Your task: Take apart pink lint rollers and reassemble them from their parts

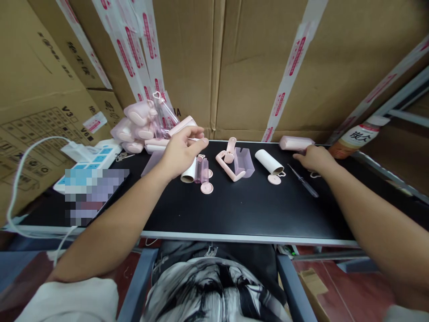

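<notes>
My left hand reaches over the black table, its fingers bent around a pink case at the edge of a pile of pink cases. Just below it lie a white roll, a clear pink tube and a pink cap. My right hand rests knuckles-up at the table's right, fingers curled, beside a pink case and a thin dark tool. What it holds is hidden. Between the hands lie a pink frame, a clear pink cover, another white roll and a pink disc.
Cardboard boxes taped with printed strips wall in the back and left. A white power strip with a cable sits at the left. A drink bottle lies at the right, next to a metal shelf rail.
</notes>
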The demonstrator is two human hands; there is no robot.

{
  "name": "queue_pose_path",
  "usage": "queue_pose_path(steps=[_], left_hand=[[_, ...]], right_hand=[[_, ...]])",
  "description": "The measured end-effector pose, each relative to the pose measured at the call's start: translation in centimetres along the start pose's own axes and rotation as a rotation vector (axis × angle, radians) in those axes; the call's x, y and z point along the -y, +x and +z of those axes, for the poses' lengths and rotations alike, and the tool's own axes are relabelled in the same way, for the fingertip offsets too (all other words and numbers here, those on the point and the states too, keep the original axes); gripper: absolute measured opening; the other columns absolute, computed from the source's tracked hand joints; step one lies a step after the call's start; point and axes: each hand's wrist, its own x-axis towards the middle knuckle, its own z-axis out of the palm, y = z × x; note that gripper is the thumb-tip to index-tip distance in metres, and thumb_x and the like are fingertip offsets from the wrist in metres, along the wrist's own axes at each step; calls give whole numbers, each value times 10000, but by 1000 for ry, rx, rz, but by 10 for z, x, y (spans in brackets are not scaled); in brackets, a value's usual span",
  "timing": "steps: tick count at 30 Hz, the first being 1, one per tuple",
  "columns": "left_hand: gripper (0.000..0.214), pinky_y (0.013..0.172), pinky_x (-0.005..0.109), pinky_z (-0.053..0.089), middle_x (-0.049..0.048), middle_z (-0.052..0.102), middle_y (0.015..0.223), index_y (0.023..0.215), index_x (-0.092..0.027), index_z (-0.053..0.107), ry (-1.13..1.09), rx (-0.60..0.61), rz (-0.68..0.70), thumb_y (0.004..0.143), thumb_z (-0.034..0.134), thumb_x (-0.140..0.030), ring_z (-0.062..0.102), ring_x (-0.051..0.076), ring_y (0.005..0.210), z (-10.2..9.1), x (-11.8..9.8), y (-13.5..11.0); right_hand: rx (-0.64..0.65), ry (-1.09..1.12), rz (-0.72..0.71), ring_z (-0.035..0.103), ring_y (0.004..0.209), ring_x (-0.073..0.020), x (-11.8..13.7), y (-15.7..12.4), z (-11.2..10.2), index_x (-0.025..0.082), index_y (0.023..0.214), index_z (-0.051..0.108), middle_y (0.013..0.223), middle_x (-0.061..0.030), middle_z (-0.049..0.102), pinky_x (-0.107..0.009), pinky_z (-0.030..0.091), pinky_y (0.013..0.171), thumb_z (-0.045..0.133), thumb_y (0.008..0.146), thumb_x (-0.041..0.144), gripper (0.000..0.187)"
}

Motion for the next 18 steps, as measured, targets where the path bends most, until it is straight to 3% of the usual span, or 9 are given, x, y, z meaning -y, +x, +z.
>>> queue_pose_path(steps=[4,6,9,11,14,18], left_hand=[[426,975,426,568,89,781,1198,1218,-193,762,421,93,19,894,730,-467,718,268,1024,-20,15,10],[430,991,432,570,99,798,1208,1249,-193,770,595,189,5,917,697,-457,737,293,1062,-25,20,12],[465,1097,447,549,135,773,1351,1325,-179,759,792,321,-2,941,661,-423,722,340,1238,-25,21,11],[460,1152,445,523,137,738,1438,1363,-183,749,875,360,18,961,620,-366,686,347,1331,-25,19,9],[430,1086,415,550,104,778,1370,1336,-206,768,907,383,10,953,584,-271,727,315,1240,-35,15,9],[359,959,376,568,84,831,1181,1219,-216,823,929,285,-29,943,605,-283,766,284,1035,-55,11,14]], right_hand=[[-76,44,-94,643,753,-262,33,-3,-23,79,961,764,940,-286,746,-425,445,728,725,949,437,360],[-39,98,-185,699,887,-293,60,-6,-30,120,1099,794,1077,-244,787,-422,488,815,672,972,373,309],[47,198,-326,740,1025,-296,113,-17,-36,208,1176,810,1193,-136,811,-410,540,916,637,989,418,330],[169,307,-545,735,1113,-315,151,-30,-42,198,1207,805,1232,-133,805,-439,534,991,610,1006,414,354],[294,317,-823,726,1076,-306,203,-53,-53,211,1199,797,1153,-112,820,-447,494,996,572,1026,312,302],[338,44,-894,680,1034,-344,243,-80,-59,180,1081,789,1073,-141,802,-450,420,911,606,1027,263,208]])
